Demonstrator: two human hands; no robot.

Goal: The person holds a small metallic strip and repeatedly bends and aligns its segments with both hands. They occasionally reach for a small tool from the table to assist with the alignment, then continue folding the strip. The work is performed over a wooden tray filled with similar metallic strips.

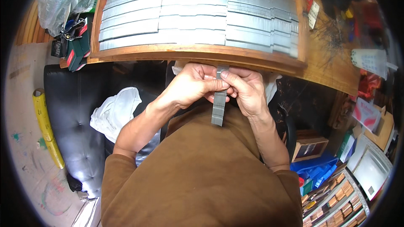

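Note:
In front of my chest I hold a narrow grey strip [218,105], which seems to be made up of short metal-looking segments. My left hand [189,85] pinches it from the left, thumb lying across its upper part. My right hand [250,92] grips the same strip from the right, its thumb pressed on the front just above the left thumb. The strip's lower part hangs below my fingers, over my brown shirt. Just beyond my hands stands a shallow wooden tray [198,49], filled with overlapping rows of silvery thin pieces [193,12].
The tray rests on a wooden table [328,77], with thin dark wires [330,35] and a white cup [370,62] at right. A plastic bag [67,0] lies far left. Below are a black padded seat [75,130], white cloth [115,113] and yellow roll [46,128].

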